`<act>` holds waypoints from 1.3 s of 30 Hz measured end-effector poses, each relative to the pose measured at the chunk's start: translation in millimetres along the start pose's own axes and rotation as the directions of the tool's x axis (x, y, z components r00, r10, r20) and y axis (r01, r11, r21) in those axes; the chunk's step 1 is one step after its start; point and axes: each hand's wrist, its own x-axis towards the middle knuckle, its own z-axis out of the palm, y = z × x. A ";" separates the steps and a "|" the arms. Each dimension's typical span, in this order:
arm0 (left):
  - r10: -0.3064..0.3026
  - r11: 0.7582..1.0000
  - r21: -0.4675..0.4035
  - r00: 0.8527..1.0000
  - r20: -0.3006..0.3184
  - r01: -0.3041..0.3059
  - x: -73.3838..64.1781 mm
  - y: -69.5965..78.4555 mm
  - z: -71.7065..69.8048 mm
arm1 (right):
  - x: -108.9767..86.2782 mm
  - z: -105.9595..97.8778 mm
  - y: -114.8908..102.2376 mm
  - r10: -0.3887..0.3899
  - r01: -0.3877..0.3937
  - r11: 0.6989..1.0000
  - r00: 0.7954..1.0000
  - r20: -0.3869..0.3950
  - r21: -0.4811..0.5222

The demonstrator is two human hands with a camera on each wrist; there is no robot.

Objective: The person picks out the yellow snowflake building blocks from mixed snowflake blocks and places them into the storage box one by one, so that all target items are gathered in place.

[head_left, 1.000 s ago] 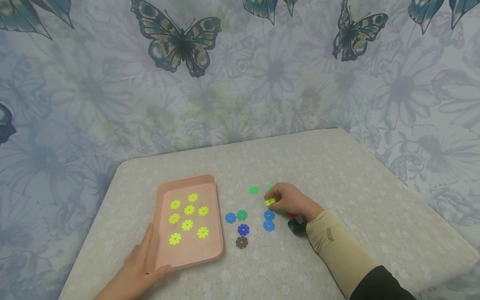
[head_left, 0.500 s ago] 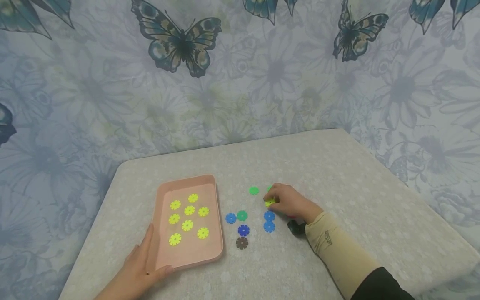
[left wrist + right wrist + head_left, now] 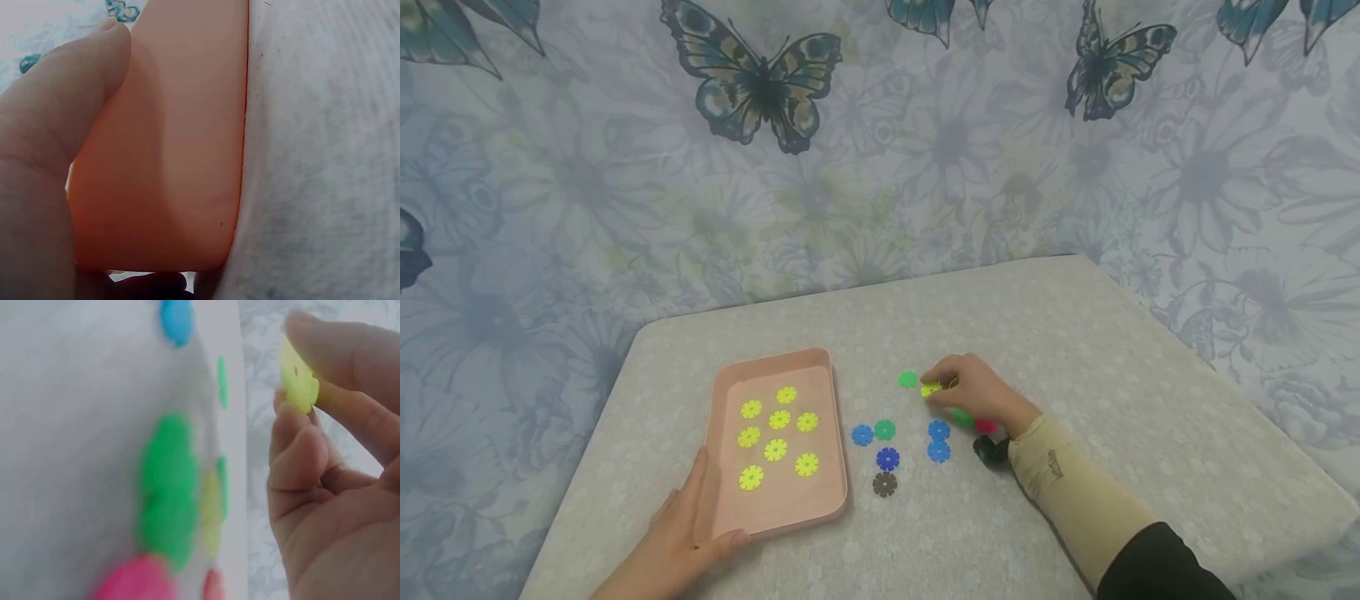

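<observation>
My right hand (image 3: 977, 390) pinches a yellow notched plastic disc (image 3: 929, 390) between thumb and fingers. In the right wrist view that yellow disc (image 3: 299, 378) is held on edge at the fingertips, apart from the tabletop. At the left, my left hand (image 3: 673, 521) grips the near-left corner of a pink tray (image 3: 840, 450); the thumb is at its near side and the fingers along its left side. The left wrist view shows the thumb (image 3: 75, 87) against the tray wall (image 3: 194, 144). Several yellow discs (image 3: 775, 450) lie flat and spread out in the tray.
Loose discs lie right of the tray: a light green one (image 3: 907, 380), a green one (image 3: 885, 430), several blue ones (image 3: 938, 430), a brown one (image 3: 884, 484). Partly hidden below my right hand are green (image 3: 962, 418) and red (image 3: 985, 426) discs. A patterned wall borders the cloth-covered table (image 3: 1075, 333).
My right hand has risen slightly, away from me and to the left, with the yellow disc pinched in it. Green and red discs beneath it show more. The left hand and tray stay put.
</observation>
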 end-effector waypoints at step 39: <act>0.206 0.975 -0.051 0.968 -0.145 -0.215 -6.1 -4.8 -1.2 | 140.3 151.5 -166.7 0.147 -0.151 0.980 0.988 0.044 0.126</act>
